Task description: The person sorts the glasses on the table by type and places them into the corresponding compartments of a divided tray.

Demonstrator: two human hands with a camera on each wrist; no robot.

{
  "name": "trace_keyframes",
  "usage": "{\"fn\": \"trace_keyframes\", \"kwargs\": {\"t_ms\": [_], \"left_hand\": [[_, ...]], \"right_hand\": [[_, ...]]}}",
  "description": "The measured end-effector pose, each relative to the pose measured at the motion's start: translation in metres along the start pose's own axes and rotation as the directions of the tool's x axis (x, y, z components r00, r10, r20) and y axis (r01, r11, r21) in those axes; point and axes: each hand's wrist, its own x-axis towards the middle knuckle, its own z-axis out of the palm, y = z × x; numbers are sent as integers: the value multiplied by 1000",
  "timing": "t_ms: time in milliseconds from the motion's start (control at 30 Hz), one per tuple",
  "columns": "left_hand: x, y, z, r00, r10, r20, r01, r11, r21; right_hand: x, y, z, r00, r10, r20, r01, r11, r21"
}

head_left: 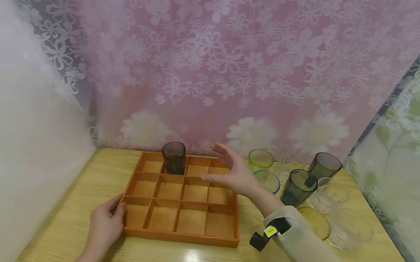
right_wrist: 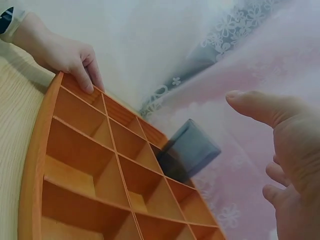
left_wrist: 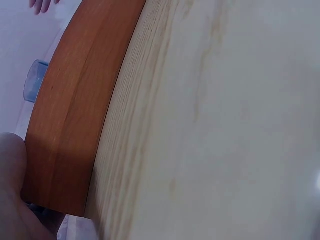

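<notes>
A wooden divided tray (head_left: 180, 237) lies on the table, with compartments in three rows. My left hand (head_left: 107, 221) grips its left side near the front corner; in the left wrist view the thumb (left_wrist: 11, 160) lies against the tray wall (left_wrist: 70, 115). A dark tinted glass (head_left: 174, 158) stands upright in the back row, second compartment from the left; it also shows in the right wrist view as a dark glass (right_wrist: 189, 150). Over the tray's back right part hovers my right hand (head_left: 236, 173), thumb and fingers spread apart, holding nothing.
Right of the tray stand a green glass (head_left: 260, 160), a blue-rimmed clear glass (head_left: 267, 181), two dark glasses (head_left: 299, 188) (head_left: 325, 166), a yellow glass (head_left: 314, 223) and clear glasses (head_left: 350, 229). Floral curtain (head_left: 216, 64) hangs behind the table (head_left: 159, 261).
</notes>
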Motion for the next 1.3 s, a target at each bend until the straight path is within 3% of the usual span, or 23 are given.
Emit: {"fn": "trace_keyframes", "kwargs": {"t_ms": [467, 733, 1067, 1300], "left_hand": [[-1, 0, 1, 1000, 12, 18, -12, 1000, -10], [-1, -1, 2, 1000, 18, 16, -19, 1000, 11], [-1, 0, 2, 1000, 9, 10, -10, 1000, 25], [-2, 2, -1, 1000, 9, 12, -10, 1000, 17]], "right_hand": [[-58, -10, -43, 1000, -28, -9, 28, 999, -32], [-84, -3, -65, 996, -61, -62, 58, 997, -58], [-114, 1, -83, 993, -22, -114, 8, 992, -124], [-131, 1, -94, 987, -50, -153, 24, 987, -161]]}}
